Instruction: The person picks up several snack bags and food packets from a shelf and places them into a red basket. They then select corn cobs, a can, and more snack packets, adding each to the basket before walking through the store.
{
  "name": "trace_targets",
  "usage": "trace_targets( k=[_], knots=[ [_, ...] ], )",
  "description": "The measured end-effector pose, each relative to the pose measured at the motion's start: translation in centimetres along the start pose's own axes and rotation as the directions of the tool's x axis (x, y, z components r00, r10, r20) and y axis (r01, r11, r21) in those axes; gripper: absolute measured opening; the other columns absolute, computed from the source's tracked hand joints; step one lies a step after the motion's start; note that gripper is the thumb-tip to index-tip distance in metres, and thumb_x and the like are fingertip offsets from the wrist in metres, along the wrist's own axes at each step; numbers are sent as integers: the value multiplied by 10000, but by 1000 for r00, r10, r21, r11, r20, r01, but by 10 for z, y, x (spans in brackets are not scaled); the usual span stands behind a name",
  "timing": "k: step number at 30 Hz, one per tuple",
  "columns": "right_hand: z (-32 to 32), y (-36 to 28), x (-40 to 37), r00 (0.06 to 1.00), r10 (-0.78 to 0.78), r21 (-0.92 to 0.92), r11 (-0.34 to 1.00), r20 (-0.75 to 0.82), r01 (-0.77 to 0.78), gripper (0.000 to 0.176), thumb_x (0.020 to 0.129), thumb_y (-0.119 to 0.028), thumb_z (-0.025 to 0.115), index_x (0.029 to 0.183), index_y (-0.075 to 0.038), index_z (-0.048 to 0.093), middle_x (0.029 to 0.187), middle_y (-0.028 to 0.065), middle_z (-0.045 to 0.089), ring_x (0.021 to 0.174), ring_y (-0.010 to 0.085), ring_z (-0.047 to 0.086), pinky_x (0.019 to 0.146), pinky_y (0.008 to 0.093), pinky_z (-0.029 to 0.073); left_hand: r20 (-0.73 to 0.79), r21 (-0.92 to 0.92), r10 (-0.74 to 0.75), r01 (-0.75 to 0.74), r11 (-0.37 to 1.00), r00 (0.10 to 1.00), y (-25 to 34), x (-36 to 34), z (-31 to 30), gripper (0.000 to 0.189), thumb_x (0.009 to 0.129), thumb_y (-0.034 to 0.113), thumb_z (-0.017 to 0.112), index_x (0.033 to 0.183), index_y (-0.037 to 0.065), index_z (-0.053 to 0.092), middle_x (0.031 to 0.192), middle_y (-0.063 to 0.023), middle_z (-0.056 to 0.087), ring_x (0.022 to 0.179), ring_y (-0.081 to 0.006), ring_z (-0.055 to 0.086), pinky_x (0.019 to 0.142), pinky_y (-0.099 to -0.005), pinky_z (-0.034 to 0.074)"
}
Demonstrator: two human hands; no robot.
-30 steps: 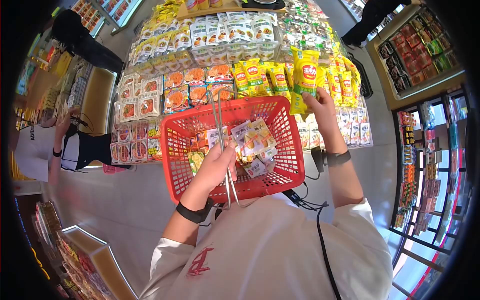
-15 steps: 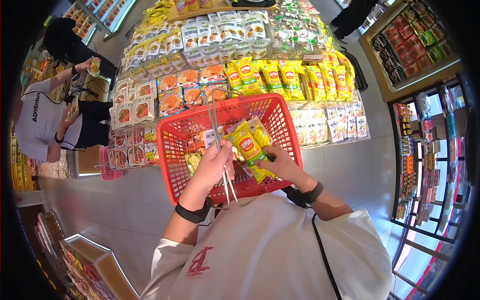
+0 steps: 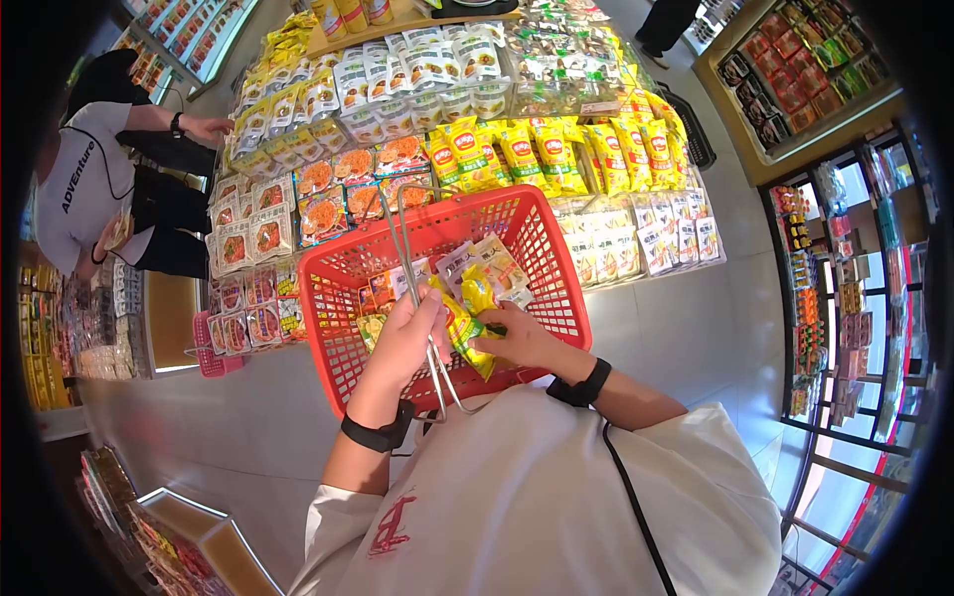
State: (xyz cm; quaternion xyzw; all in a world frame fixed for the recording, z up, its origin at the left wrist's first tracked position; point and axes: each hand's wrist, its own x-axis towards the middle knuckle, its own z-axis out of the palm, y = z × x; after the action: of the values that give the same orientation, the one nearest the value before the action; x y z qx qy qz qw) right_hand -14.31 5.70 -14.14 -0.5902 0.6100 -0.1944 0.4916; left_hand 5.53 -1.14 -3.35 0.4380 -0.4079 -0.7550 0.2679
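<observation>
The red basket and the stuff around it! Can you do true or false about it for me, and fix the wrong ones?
1. The left hand is gripping the metal handles of the red basket. True.
2. The right hand is reaching up to a shelf. False: it is down at the basket, its fingers touching a yellow packet.
3. A pink basket is on the left side of the picture. True.
4. The shirt with "ADVEnture" on it is black. False: it is white.
5. More yellow packets are on the display beyond the red basket. True.
</observation>
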Motion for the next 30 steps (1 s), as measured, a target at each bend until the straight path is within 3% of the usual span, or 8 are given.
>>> trace_targets(
  k=[4,7,11,14,17,23,26,30],
  knots=[
    [17,23,8,991,-137,-105,985,-5,135,647,796,-502,686,1337,-173,551,1250,298,501,1128,476,542,947,520,448,8,13,9,-9,1000,1000,0,0,1,287,1038,322,403,853,104,426,569,0,440,424,-147,500,427,-267,427],
    [12,18,3,998,-50,-171,984,36,56,595,848,-409,678,1338,-107,528,1191,265,515,1125,437,547,927,473,464,1,-2,10,-10,1000,1000,-1,0,1,288,1038,324,400,857,102,424,569,-3,439,423,-146,493,428,-264,428],
    [14,26,-2,986,-160,-232,959,37,164,551,880,-333,629,1351,-77,504,1159,270,553,1127,425,548,956,472,448,-1,18,7,-7,1000,1000,-1,0,0,254,1035,300,413,880,99,422,566,-5,436,422,-146,490,426,-261,427],
    [5,13,-6,988,-103,-229,965,112,127,560,875,-320,624,1350,-53,494,1229,261,546,1152,415,541,972,466,446,-2,-20,0,0,1000,1000,1,0,2,234,1032,288,421,893,100,420,566,-5,438,419,-146,489,419,-261,423],
    [11,22,-6,990,-125,-225,965,57,135,566,873,-440,619,1314,-101,516,1211,232,559,1113,406,566,917,496,463,2,-28,-3,3,1000,1000,1,1,2,220,1033,277,420,898,103,411,564,-4,435,414,-146,484,410,-260,418],
    [-12,7,-18,987,-146,-216,964,64,157,596,881,-382,621,1355,-52,473,1200,229,571,1087,373,597,896,477,488,-28,-15,-5,5,1000,1000,4,3,5,231,1040,293,416,903,107,409,559,-10,421,404,-141,462,393,-252,398],
    [-53,-10,-18,982,-117,111,989,147,101,541,872,-254,658,1346,-50,496,1228,207,580,1018,297,646,845,373,536,-65,-37,-21,19,999,998,5,2,9,219,1037,292,425,917,109,416,560,-14,415,392,-140,439,381,-254,385],
    [-124,-8,7,980,-126,282,945,-155,167,457,872,-195,684,1274,-24,548,1188,128,609,953,213,655,781,321,548,-121,-50,-18,12,999,992,3,4,10,211,1033,284,439,921,106,428,540,-7,399,374,-138,428,362,-256,370]
  ],
)
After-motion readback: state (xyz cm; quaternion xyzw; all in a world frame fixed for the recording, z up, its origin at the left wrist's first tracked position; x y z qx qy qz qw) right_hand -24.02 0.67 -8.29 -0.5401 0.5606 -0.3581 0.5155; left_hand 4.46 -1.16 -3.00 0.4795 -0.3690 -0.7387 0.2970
